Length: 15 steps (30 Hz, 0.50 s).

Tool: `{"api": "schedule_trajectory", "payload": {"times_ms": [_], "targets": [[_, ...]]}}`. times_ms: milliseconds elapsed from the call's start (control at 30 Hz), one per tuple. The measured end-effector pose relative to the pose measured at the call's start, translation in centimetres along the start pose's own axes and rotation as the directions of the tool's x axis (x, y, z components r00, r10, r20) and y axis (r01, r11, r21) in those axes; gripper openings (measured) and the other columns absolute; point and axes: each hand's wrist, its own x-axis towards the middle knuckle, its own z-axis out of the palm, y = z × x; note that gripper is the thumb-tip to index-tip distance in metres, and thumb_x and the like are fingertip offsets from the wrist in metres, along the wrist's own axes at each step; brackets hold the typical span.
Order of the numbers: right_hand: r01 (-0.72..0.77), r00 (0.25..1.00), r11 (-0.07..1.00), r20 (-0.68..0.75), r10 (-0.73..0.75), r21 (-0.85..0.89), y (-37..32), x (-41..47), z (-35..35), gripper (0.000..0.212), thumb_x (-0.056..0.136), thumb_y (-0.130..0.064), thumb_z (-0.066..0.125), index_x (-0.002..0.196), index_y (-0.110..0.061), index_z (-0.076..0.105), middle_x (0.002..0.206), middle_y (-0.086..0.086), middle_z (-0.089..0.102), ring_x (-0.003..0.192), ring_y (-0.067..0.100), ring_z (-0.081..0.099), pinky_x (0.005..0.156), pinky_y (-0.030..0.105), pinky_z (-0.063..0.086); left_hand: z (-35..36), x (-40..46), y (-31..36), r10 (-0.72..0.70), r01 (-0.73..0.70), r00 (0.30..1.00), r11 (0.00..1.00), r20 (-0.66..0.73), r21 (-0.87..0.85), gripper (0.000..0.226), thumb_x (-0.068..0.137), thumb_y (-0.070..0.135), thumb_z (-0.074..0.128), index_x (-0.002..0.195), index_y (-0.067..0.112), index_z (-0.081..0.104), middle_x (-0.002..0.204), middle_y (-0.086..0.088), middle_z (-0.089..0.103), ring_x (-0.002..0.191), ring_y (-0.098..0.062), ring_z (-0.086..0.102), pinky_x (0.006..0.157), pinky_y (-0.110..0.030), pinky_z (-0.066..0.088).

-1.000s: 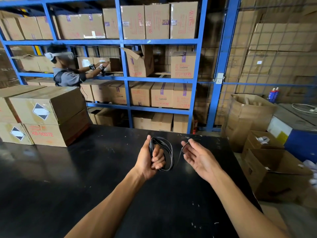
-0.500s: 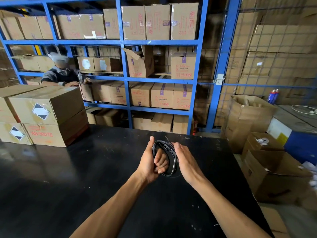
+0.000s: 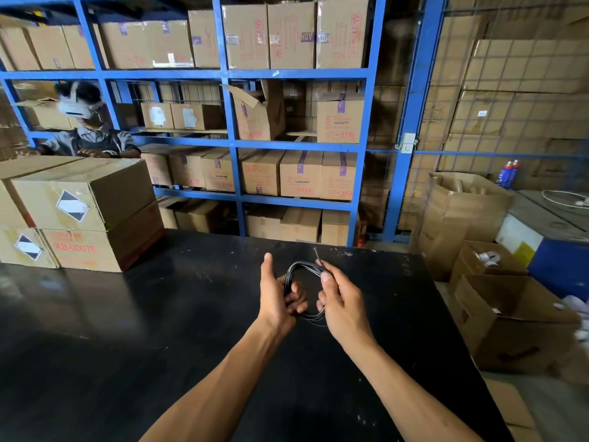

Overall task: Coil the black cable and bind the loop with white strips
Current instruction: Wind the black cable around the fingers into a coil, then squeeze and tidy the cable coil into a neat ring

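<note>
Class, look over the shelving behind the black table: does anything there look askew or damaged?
Yes. One cardboard box on the middle shelf of the blue rack leans to one side with its top flap torn open and bent outward, while the neighbouring boxes stand square and closed.

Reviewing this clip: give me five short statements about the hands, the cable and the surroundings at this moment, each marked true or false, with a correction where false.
1. The left hand grips the coiled black cable. True.
2. The right hand rests flat on the black table. False: it is raised and pinches the cable near its loose end.
3. A white strip is already bound around the coil. False: no strip shows on it.
4. Stacked cardboard boxes sit on the table's far left. True.
5. The coil lies on the table. False: both hands hold it above the tabletop.
</note>
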Motion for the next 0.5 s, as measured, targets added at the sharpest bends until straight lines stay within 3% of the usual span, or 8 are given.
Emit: {"api": "schedule_trajectory", "payload": {"times_ms": [100, 167, 200, 300, 400, 500], "targets": [[-0.186, 0.973, 0.96, -0.095, 0.21, 0.21, -0.5, 0.9, 0.2, 0.024, 0.104, -0.027, 0.055, 0.108, -0.033, 0.078, 0.051, -0.015, 0.046, 0.048, 0.002, 0.041, 0.044, 0.019, 0.038, 0.4, 0.3, -0.8, -0.024, 0.028, 0.997, 0.999, -0.073, 0.044, 0.065, 0.091, 0.067, 0.045, 0.054, 0.013, 0.042, 0.041, -0.001, 0.028, 0.032, -0.016, 0.023, 0.039, -0.027, 0.035], [-0.329, 0.883, 0.901, -0.245, 0.4, 0.282, -1.8, 1.5, 0.5, 0.031, 0.085, -0.045, 0.056, 0.085, -0.034, 0.085, 0.045, -0.013, 0.052, 0.045, 0.006, 0.046, 0.042, 0.025, 0.039, 0.7, 0.4, -1.7, -0.055, 0.059, 0.997, 0.995, -0.045, 0.08, 0.062, 0.096, 0.055, 0.046, 0.053, 0.011, 0.046, 0.039, -0.003, 0.029, 0.031, -0.019, 0.028, 0.043, -0.028, 0.046], [-0.349, 0.859, 0.905, -0.303, 0.412, 0.242, -2.1, 1.7, 0.4, 0.037, 0.08, -0.051, 0.05, 0.077, -0.037, 0.084, 0.049, -0.011, 0.061, 0.048, 0.011, 0.052, 0.046, 0.03, 0.044, 0.9, 0.5, -2.0, -0.07, 0.072, 0.997, 0.993, -0.02, 0.094, 0.061, 0.098, 0.053, 0.046, 0.054, 0.01, 0.049, 0.039, -0.004, 0.03, 0.032, -0.021, 0.032, 0.048, -0.031, 0.05], [-0.265, 0.915, 0.96, -0.338, 0.22, -0.093, -1.9, 2.2, -0.2, 0.049, 0.094, -0.044, 0.047, 0.06, -0.02, 0.073, 0.057, -0.007, 0.068, 0.059, 0.017, 0.064, 0.056, 0.036, 0.052, 0.6, 0.5, -1.6, -0.131, 0.111, 0.987, 0.974, 0.092, 0.198, 0.074, 0.094, 0.067, 0.035, 0.072, 0.002, 0.065, 0.043, -0.011, 0.043, 0.045, -0.03, 0.054, 0.073, -0.04, 0.054], [-0.194, 0.94, 0.952, -0.324, 0.111, -0.237, -1.0, 2.5, -1.3, 0.055, 0.098, -0.031, 0.053, 0.044, -0.017, 0.051, 0.04, -0.01, 0.051, 0.046, 0.007, 0.047, 0.052, 0.031, 0.037, -0.1, 0.8, 0.1, -0.145, 0.1, 0.98, 0.951, 0.136, 0.293, 0.083, 0.089, 0.076, 0.034, 0.115, 0.004, 0.066, 0.067, -0.02, 0.064, 0.072, -0.038, 0.068, 0.083, -0.045, 0.051], [-0.169, 0.949, 0.953, -0.302, 0.089, -0.251, -0.7, 2.5, -2.0, 0.046, 0.096, -0.03, 0.056, 0.052, -0.023, 0.068, 0.051, 0.0, 0.064, 0.051, 0.016, 0.057, 0.054, 0.038, 0.044, 0.0, 0.8, 1.2, -0.116, 0.048, 0.978, 0.933, 0.172, 0.358, 0.068, 0.086, 0.073, 0.047, 0.124, 0.019, 0.065, 0.08, -0.017, 0.068, 0.078, -0.036, 0.07, 0.079, -0.043, 0.054]]}}
